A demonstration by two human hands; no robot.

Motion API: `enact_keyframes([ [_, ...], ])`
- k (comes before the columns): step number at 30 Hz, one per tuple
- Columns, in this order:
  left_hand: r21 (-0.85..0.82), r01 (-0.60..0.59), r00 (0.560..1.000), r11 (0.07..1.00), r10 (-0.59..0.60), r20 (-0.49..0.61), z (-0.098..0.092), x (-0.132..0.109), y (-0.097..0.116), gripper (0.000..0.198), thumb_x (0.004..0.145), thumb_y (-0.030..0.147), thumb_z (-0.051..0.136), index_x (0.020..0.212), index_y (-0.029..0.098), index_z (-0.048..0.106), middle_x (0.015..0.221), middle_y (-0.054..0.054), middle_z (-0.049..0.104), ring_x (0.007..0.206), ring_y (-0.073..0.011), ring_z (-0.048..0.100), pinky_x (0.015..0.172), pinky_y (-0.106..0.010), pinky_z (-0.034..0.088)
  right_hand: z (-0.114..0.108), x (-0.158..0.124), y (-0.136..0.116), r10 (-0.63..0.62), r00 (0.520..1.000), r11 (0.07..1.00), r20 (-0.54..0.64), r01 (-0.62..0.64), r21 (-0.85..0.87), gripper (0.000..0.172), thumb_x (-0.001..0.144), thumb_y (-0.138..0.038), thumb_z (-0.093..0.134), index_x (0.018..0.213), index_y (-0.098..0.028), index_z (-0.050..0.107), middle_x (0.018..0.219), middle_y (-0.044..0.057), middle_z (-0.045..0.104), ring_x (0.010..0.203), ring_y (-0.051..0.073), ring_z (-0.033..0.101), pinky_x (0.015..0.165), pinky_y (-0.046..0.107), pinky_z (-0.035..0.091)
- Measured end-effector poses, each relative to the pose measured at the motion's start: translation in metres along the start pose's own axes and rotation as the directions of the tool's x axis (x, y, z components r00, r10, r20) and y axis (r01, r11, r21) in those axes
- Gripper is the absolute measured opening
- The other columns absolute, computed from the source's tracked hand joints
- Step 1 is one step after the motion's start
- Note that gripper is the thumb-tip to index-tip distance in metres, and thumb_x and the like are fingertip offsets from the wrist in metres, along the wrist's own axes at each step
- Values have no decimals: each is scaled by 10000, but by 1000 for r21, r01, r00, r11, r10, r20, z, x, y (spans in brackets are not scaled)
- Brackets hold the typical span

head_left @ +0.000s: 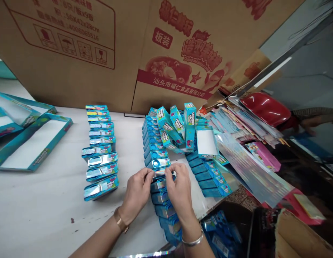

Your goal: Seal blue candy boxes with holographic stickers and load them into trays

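Observation:
A long row of small blue boxes [157, 146] runs down the middle of the white table [58, 211]. Over that row, my left hand [139, 190] pinches one end of a small shiny piece [160, 172]. Its other end is between the thumb and fingers of my right hand [179, 186]. The piece lies across one box, and its exact shape is too small to tell. Left of my hands stands another row of blue boxes [103, 160] with shiny strips on top. A third row [209, 175] lies to the right.
Open blue trays [37, 147] lie at the left. Loose boxes [169, 127] sit on the middle row's far end. A large carton [123, 82] stands behind. Plastic sheets [252, 168], a red stool [265, 109] and another person's arm [314, 116] are at the right.

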State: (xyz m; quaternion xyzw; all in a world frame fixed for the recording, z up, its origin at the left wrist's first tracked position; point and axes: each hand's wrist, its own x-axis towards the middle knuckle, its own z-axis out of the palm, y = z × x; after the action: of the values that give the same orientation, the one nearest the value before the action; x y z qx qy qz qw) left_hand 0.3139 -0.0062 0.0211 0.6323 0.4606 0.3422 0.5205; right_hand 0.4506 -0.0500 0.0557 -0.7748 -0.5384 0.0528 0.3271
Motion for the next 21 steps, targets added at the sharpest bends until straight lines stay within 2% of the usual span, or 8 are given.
enact_keyframes([
  [2, 18, -3, 1000, 1000, 3, -7, -1, -1, 0, 291, 965, 387, 471, 817, 206, 645, 712, 13, 615, 672, -149, 533, 651, -248, 375, 2, 0, 1, 7, 1000, 1000, 5, -7, -7, 186, 950, -280, 471, 796, -214, 551, 888, 48, 535, 902, 228, 518, 794, 360, 408],
  [4, 3, -3, 1000, 1000, 3, -30, -2, -2, 0, 244, 958, 382, 483, 975, 215, 660, 729, 15, 625, 671, -154, 547, 656, -249, 388, 4, -1, 2, 11, 1000, 1000, 5, -11, -8, 192, 956, -283, 459, 802, -215, 552, 893, 50, 538, 902, 228, 521, 763, 348, 412],
  [6, -19, -8, 998, 1000, 7, -57, -1, -1, -2, 294, 954, 370, 490, 1185, 219, 592, 727, 28, 613, 655, -155, 549, 646, -250, 392, 6, -1, 2, 12, 1000, 1000, 3, -12, -7, 200, 960, -284, 453, 802, -216, 556, 897, 53, 541, 905, 227, 526, 744, 338, 414],
  [8, -27, -12, 998, 1000, 10, -67, -1, 0, -3, 372, 956, 360, 486, 1299, 218, 504, 713, 41, 586, 639, -155, 544, 632, -250, 388, 7, -1, 4, 14, 1000, 1000, 1, -14, -9, 200, 959, -284, 456, 802, -217, 560, 897, 52, 543, 903, 224, 529, 736, 332, 416],
  [13, -41, -4, 999, 999, 2, -51, 2, 3, -8, 383, 968, 357, 459, 1321, 206, 473, 719, 42, 538, 655, -155, 536, 635, -255, 386, 11, 0, 7, -1, 1000, 999, 4, 1, -38, 187, 948, -271, 473, 786, -217, 552, 883, 46, 540, 883, 218, 523, 747, 333, 418],
  [17, -163, 11, 998, 987, -20, -58, 16, 2, -18, 385, 974, 368, 443, 1299, 168, 486, 723, 42, 483, 670, -149, 508, 648, -255, 401, 12, 1, 7, 9, 1000, 999, 1, -9, -42, 166, 915, -245, 505, 752, -222, 527, 883, 41, 533, 886, 221, 519, 791, 356, 421],
  [20, -256, 17, 994, 967, -45, -104, 31, 1, -27, 453, 981, 374, 427, 1379, 159, 423, 726, 48, 457, 675, -145, 492, 669, -254, 414, 13, 2, 8, 49, 998, 999, -30, -49, 9, 33, 874, -230, 533, 848, -221, 514, 916, 41, 532, 914, 230, 521, 825, 377, 435],
  [21, -258, 19, 992, 966, -51, -119, 34, 1, -30, 482, 981, 369, 425, 1412, 155, 386, 733, 48, 461, 686, -145, 495, 691, -258, 420, 13, 2, 9, 54, 998, 998, -39, -53, 26, 49, 862, -222, 534, 905, -217, 510, 942, 48, 535, 936, 235, 521, 843, 387, 438],
])
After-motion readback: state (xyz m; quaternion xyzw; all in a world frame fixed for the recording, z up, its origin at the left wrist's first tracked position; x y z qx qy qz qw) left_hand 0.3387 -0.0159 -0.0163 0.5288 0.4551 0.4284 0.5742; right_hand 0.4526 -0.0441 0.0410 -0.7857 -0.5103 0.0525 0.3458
